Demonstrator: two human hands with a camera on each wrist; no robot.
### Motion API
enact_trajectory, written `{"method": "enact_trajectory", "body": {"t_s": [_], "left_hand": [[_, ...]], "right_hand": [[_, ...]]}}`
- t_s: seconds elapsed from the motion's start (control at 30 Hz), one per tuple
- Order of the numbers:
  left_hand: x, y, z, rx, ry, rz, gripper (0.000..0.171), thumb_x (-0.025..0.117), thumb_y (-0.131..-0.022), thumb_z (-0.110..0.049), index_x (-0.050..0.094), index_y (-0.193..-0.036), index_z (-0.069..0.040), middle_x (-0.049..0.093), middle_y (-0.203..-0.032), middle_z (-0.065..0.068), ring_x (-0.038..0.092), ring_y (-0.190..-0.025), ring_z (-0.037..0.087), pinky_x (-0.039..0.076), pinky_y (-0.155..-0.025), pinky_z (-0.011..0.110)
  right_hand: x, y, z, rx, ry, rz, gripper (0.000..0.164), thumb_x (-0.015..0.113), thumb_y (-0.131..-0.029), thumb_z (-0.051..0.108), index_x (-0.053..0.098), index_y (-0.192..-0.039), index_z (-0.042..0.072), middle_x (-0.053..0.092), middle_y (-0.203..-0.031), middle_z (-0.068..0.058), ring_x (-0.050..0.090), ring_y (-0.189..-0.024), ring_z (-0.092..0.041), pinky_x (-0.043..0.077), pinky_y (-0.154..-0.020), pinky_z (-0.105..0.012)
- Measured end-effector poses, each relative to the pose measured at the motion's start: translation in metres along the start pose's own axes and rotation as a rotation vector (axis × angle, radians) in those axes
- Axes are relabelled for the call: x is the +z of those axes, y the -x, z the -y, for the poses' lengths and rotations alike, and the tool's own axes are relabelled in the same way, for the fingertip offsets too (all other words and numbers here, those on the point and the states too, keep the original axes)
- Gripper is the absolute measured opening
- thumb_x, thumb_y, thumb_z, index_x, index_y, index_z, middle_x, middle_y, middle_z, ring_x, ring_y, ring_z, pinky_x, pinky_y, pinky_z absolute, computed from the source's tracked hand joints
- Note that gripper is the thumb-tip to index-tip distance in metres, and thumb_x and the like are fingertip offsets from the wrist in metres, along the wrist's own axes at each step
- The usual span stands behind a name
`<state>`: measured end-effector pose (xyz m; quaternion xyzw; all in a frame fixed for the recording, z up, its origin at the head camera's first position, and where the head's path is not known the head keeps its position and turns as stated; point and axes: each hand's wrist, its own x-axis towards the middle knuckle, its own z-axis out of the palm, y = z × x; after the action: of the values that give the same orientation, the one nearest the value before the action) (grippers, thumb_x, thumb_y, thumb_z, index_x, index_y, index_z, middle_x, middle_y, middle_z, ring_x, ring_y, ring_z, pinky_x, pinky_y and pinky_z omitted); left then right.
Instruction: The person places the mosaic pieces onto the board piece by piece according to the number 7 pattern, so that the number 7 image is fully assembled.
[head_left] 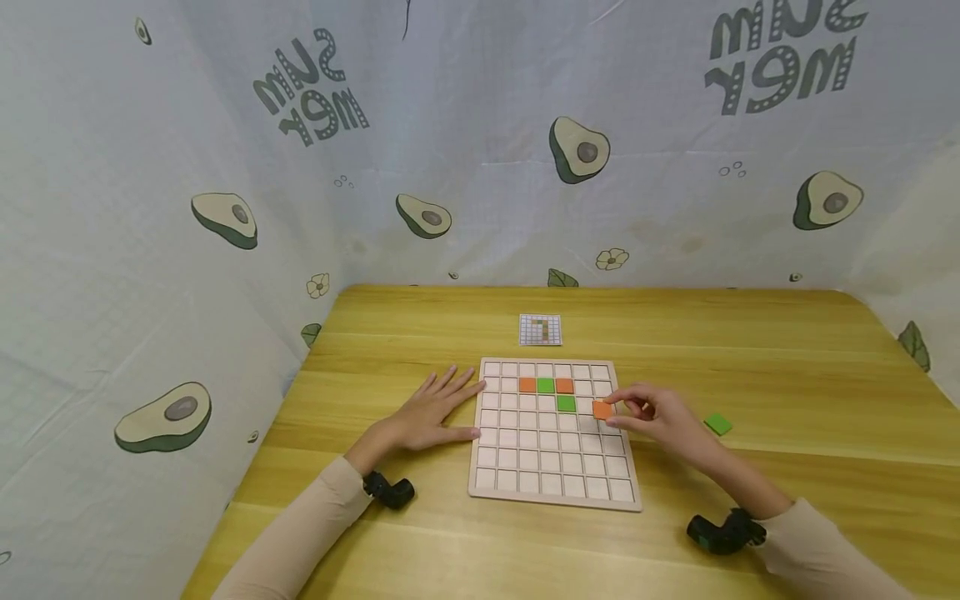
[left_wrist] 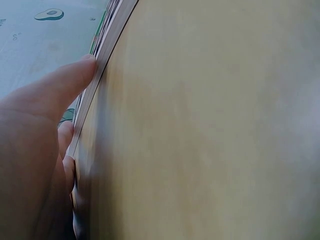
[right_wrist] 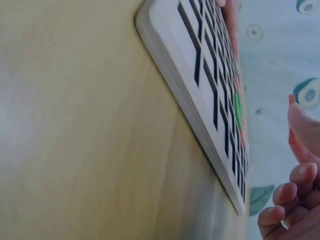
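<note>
A square wooden grid board (head_left: 555, 502) lies on the table. Two orange tiles and a green tile (head_left: 545, 385) sit side by side in its second row, with another green tile (head_left: 566, 403) below the right-hand orange one. My right hand (head_left: 651, 414) pinches an orange tile (head_left: 602, 410) between thumb and fingertips, over the right side of the board. In the right wrist view that orange tile (right_wrist: 291, 120) shows edge-on, raised above the board. My left hand (head_left: 431, 414) lies spread, its thumb and fingertips at the board's left edge.
A small printed grid card (head_left: 540, 330) with a coloured pattern lies beyond the board. One loose green tile (head_left: 717, 424) rests on the wooden table (head_left: 420, 533) to the right, beyond my right wrist. A white avocado-print cloth (head_left: 480, 150) hangs behind the table.
</note>
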<state>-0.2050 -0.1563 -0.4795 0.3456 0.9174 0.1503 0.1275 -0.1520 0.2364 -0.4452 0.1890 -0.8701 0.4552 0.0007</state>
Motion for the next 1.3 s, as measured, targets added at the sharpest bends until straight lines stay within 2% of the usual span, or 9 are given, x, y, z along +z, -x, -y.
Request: {"method": "enact_trajectory", "body": {"t_s": [0.4,0.7,1.3], "left_hand": [[-0.001,0.001,-0.001,0.003,0.006,-0.004,0.082,0.042,-0.095,-0.070,0.012,-0.161,-0.031,0.001,-0.167,-0.002,-0.006,-0.152,0.026,-0.006,-0.119,0.048],[-0.004,0.000,-0.003,0.007,0.013,-0.008,0.082,0.044,-0.096,-0.068,0.013,-0.162,-0.030,0.002,-0.167,0.000,-0.006,-0.152,0.027,-0.006,-0.119,0.049],[0.000,0.001,-0.002,0.010,0.016,-0.012,0.082,0.044,-0.096,-0.068,0.013,-0.162,-0.030,0.001,-0.167,-0.001,-0.005,-0.152,0.027,-0.006,-0.119,0.050]], "right_hand": [[0.030,-0.010,0.003,0.059,-0.044,0.039,0.022,0.079,-0.085,0.008,0.073,-0.105,0.001,0.040,-0.070,-0.001,0.037,-0.065,-0.010,0.031,-0.054,-0.024],[0.038,-0.017,0.005,0.074,-0.065,0.060,0.020,0.077,-0.087,0.007,0.071,-0.103,-0.003,0.040,-0.066,0.001,0.037,-0.061,-0.009,0.033,-0.058,-0.024],[0.048,-0.021,0.003,0.086,0.007,0.074,0.019,0.078,-0.086,0.005,0.071,-0.102,-0.003,0.036,-0.062,0.004,0.033,-0.057,-0.009,0.031,-0.057,-0.023]]}}
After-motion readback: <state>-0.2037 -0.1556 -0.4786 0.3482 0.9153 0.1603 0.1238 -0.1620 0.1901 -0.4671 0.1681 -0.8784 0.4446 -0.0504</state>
